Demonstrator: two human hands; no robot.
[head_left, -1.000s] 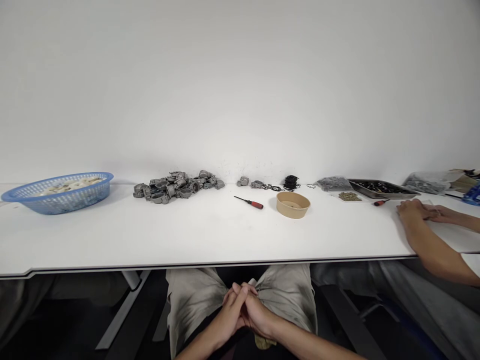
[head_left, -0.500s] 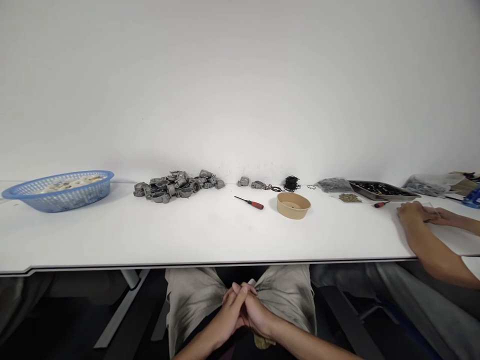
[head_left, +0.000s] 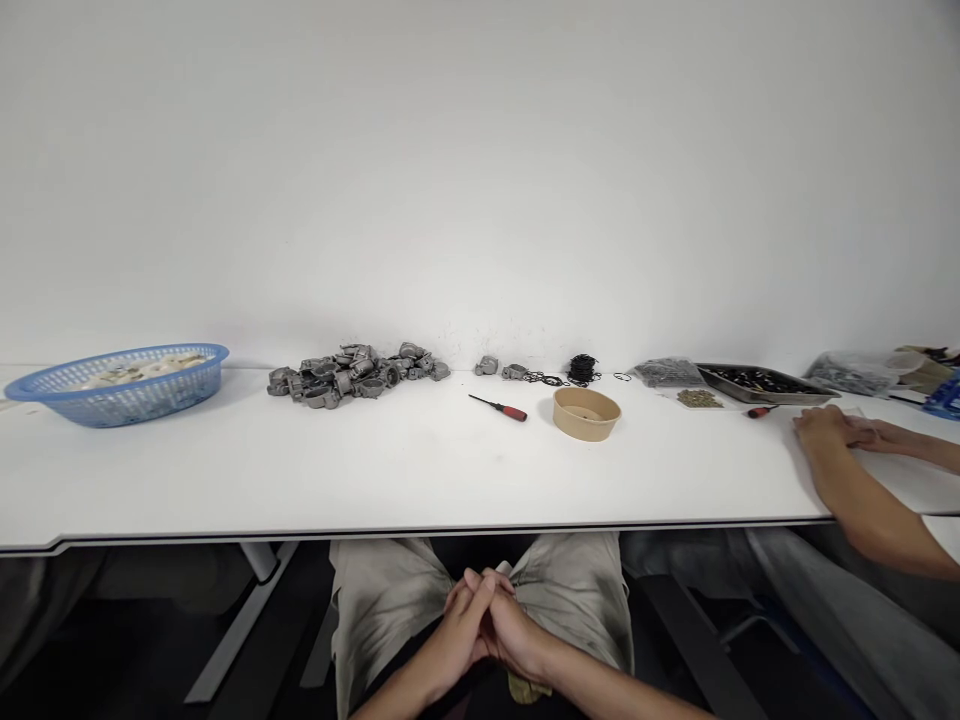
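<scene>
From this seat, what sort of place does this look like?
Probably a workshop bench for handling small parts: a heap of grey, metal-looking parts and a red-handled screwdriver lie on a long white table.

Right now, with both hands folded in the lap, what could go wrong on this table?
The red-handled screwdriver lies loose to the left of the tan bowl; a careless reach might knock either one.
The brass-coloured pieces lie in a loose heap, so a light brush could scatter them.
The grey parts are piled unevenly, so pulling one out could make others slide.
</scene>
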